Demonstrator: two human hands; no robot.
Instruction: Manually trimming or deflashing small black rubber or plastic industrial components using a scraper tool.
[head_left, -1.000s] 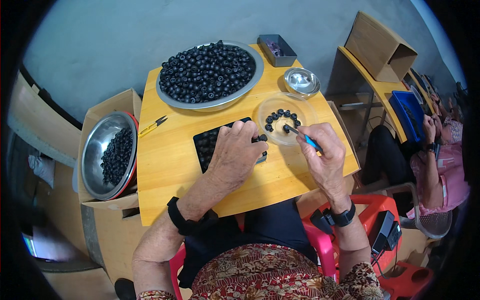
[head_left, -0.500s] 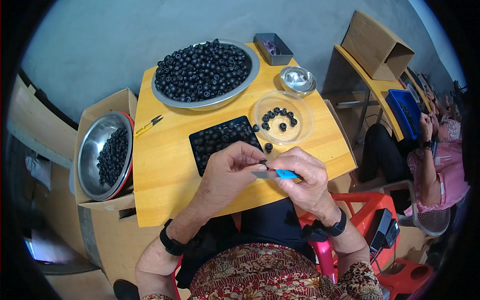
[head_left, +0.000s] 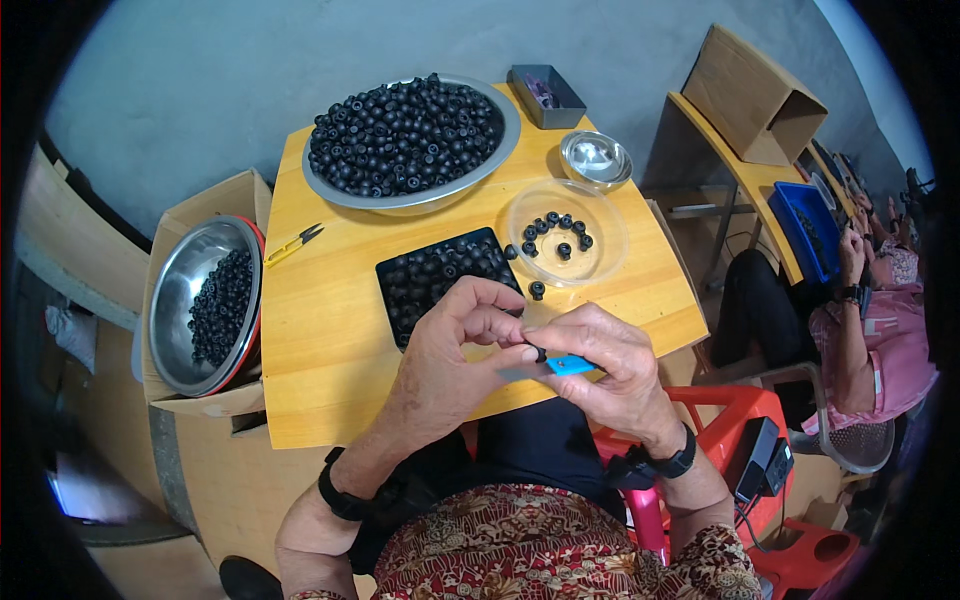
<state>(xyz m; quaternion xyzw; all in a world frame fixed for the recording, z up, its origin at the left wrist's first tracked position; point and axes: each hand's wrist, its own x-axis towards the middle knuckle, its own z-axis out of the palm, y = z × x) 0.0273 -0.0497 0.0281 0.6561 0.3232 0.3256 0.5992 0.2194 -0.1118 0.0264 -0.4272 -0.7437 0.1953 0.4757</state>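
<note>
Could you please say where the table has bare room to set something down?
Left: bare wood between snips, tray and near edge. Right: a smaller patch between tub, right hand and right edge. Crowded: the back, with basin, box and bowl.

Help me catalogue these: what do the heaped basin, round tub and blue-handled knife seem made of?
Heaped basin: probably smooth metal, softly shining grey rim. Round tub: likely clear plastic; tabletop shows through. Knife: apparently grey metal blade; evenly blue handle, perhaps plastic.

Right hand with blue-handled knife now beside left hand.
</note>
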